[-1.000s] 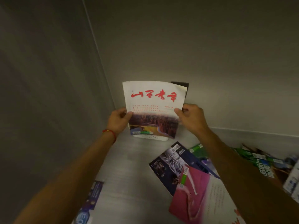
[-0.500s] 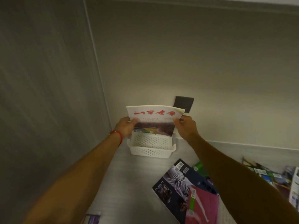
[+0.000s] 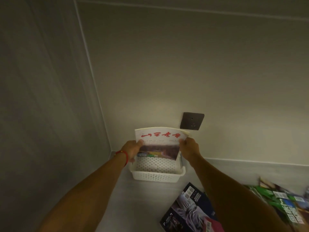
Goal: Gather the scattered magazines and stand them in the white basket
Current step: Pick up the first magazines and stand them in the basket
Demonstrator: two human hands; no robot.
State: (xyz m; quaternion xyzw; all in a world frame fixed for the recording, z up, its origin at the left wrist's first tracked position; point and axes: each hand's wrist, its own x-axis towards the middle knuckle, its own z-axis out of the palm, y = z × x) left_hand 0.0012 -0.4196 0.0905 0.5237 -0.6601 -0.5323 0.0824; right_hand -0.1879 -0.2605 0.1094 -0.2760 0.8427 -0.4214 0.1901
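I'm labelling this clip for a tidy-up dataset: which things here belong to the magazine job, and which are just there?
Job:
- white magazine with red title, held by left hand and right hand
- white basket
- dark magazine
- green magazines

Just there:
- wall socket
- red wristband

Red brush lettering on one cover

The held magazine [image 3: 160, 141] carries large red brush-style characters across its white top, too blurred to read.
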